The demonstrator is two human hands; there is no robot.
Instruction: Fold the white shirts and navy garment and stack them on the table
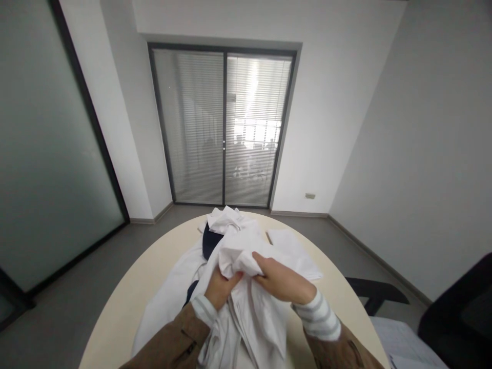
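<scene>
Both hands grip a bunched white garment (246,312) lifted above a cream round table (146,287). My left hand (220,289) clutches the cloth from below and to the left. My right hand (282,281) holds a crumpled fold of it from the right, fingers closed over the fabric. More white clothing (230,220) is heaped behind the hands, with a dark navy piece (209,242) showing between the whites. A folded white piece (295,248) lies flat on the table to the right.
A black chair (457,318) stands at the right with an armrest (374,292) near the table edge. Glass doors with blinds (225,128) face me. A frosted glass wall (42,154) is at the left, grey floor around.
</scene>
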